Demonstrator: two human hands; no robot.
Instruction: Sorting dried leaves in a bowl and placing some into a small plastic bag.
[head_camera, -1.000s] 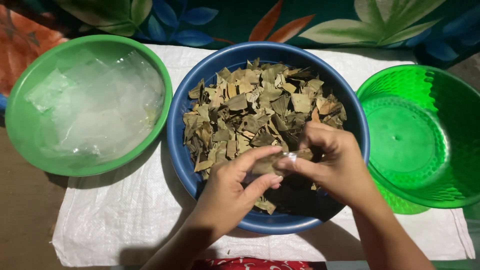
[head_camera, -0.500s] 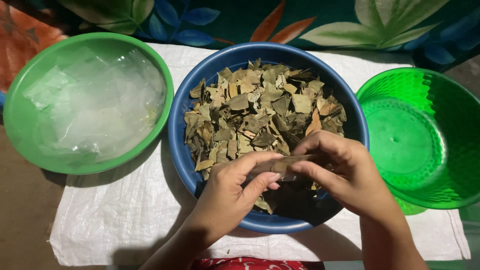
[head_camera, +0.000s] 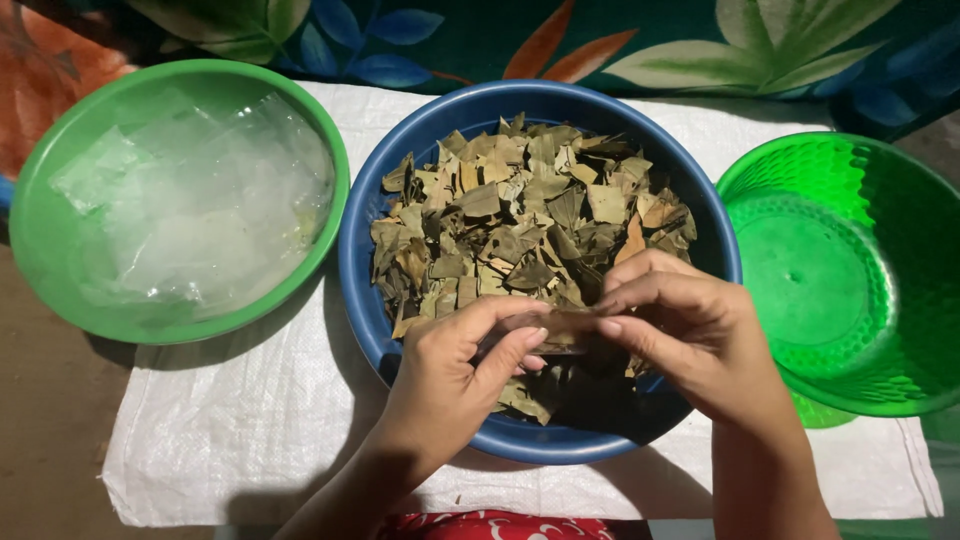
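left hand (head_camera: 455, 365) and right hand (head_camera: 690, 335): both pinch one dry leaf (head_camera: 562, 328) between fingertips, seemingly to tear it | place: over blue bowl (head_camera: 372, 300) of leaves | green bowls beside each hand

Harsh light from above, centre sharp and bright, corners falling dim; hands throw shadows toward us.

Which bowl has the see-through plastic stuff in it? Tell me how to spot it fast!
Start at the big blue bowl full of dry brown leaves in the middle of the white sack mat. Look to its left side, away from the two hands, to the solid green bowl. It holds clear crinkly plastic bags, while the other green bowl, on the right, is shiny, see-through and empty.
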